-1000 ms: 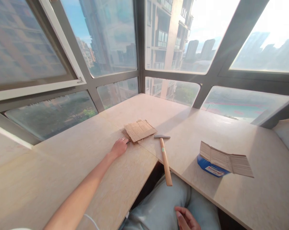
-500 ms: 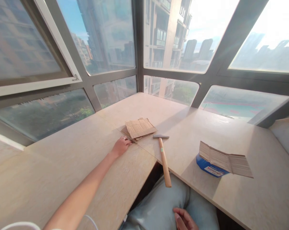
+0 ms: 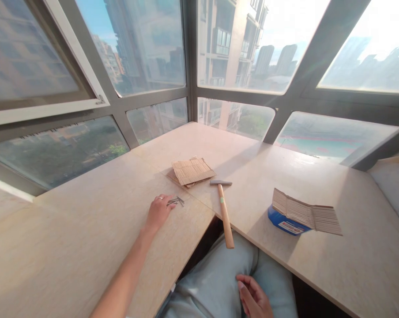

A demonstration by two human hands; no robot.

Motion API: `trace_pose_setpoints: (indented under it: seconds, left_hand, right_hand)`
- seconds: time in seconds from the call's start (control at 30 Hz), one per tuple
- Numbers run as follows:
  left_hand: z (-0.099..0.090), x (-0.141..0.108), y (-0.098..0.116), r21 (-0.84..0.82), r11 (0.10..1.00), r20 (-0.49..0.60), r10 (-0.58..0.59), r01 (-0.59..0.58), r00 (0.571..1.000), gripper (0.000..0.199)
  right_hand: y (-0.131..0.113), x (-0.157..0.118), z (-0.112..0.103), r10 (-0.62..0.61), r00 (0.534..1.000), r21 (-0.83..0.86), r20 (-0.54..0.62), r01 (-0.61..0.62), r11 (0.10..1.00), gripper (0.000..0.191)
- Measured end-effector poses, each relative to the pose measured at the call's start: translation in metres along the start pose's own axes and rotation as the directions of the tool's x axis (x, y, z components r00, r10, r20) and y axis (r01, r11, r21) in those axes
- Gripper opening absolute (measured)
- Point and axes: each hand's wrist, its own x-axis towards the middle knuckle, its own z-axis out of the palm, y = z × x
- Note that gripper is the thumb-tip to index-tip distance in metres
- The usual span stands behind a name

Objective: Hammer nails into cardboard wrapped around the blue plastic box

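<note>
On the pale stone-look counter, my left hand (image 3: 159, 213) is closed, its fingertips on a small bunch of thin metal nails (image 3: 179, 201) that stick out to the right. Some of the nails are hidden under the fingers. Just beyond lies a stack of corrugated cardboard pieces (image 3: 193, 171). A hammer (image 3: 223, 207) with a wooden handle rests to the right of the stack, its handle end jutting over the counter's edge. My right hand (image 3: 255, 297) rests on my thigh, fingers loosely curled, with nothing visible in it.
To the right, a folded piece of corrugated cardboard (image 3: 307, 212) lies across a blue box (image 3: 287, 222) with a white label. The counter (image 3: 70, 229) has an inner corner with a gap above my legs. Framed windows (image 3: 235, 44) border its far sides.
My left hand has come back from the cardboard stack towards me and to the left, and the nails have shifted with it. The view has tilted slightly; my right hand stays on my thigh.
</note>
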Motion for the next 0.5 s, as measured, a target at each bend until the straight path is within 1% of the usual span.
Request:
trace_pose_setpoints:
  seconds: [0.07,0.1,0.17,0.27,0.3,0.4,0.5]
  left_hand:
    - [-0.006,-0.009,-0.004,0.031,0.998,0.01,-0.062,0.062,0.998,0.028]
    - [-0.009,-0.013,-0.007,0.03,0.997,0.017,-0.075,0.074,0.997,0.027]
    - [-0.013,-0.019,-0.01,0.002,0.997,0.028,-0.078,0.078,0.997,0.024]
    - [-0.016,-0.021,-0.011,-0.062,0.995,0.043,-0.078,0.08,0.996,0.019]
    - [-0.017,-0.021,-0.01,-0.076,0.994,0.051,-0.077,0.08,0.996,0.018]
    - [-0.017,-0.018,-0.007,-0.067,0.994,0.086,-0.081,0.087,0.993,0.017]
    - [-0.018,-0.016,-0.006,-0.019,0.995,0.132,-0.094,0.098,0.987,0.017]
  right_hand:
    - [-0.001,0.0,0.0,0.006,1.0,0.014,0.0,-0.006,1.0,0.043]
    - [-0.002,0.0,0.0,0.02,1.0,0.022,0.024,-0.02,1.0,0.043]
    - [-0.004,0.001,0.001,0.036,0.997,0.04,0.066,-0.039,0.998,0.044]
    - [-0.013,0.004,0.004,0.008,0.999,0.076,0.036,-0.011,0.997,0.046]
    - [-0.018,0.005,0.006,-0.008,1.0,0.085,0.014,0.007,0.996,0.046]
    - [-0.044,0.011,0.01,-0.041,0.999,0.081,0.016,0.04,0.996,0.05]
    - [-0.075,0.023,0.013,-0.135,0.991,0.018,-0.004,0.135,0.991,0.051]
